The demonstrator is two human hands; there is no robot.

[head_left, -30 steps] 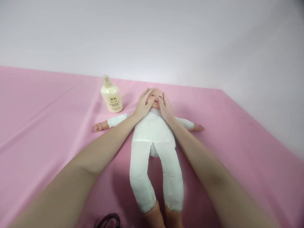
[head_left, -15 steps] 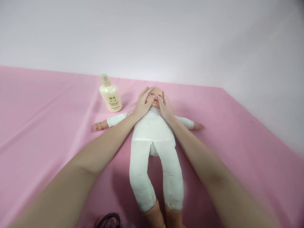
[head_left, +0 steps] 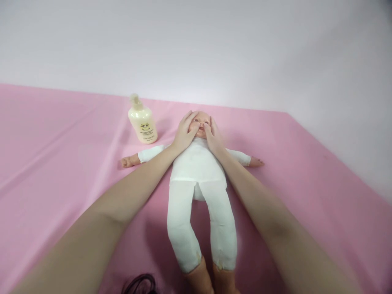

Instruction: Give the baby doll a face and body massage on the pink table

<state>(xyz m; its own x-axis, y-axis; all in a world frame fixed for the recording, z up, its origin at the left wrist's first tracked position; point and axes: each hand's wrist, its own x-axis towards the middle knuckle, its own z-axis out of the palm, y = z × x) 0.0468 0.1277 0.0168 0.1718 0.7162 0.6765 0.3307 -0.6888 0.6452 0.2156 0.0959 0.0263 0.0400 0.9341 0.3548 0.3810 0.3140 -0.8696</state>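
Doll (head_left: 197,163) supine, head away, feet near

surface (head_left: 306,183): pink sheet, creased at left | doll (head_left: 197,163): on its back, centre frame, arms spread | bottle (head_left: 142,120): cream, upright, upper left of doll | dark cord (head_left: 139,283): bottom edge

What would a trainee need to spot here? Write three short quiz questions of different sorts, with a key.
1. True or false: the left hand and the right hand both rest on the doll's face.
2. Which lies nearer the cream bottle? A. left hand B. right hand
3. Fill in: the doll lies on its ____ on the pink sheet.

Key: 1 true; 2 A; 3 back.
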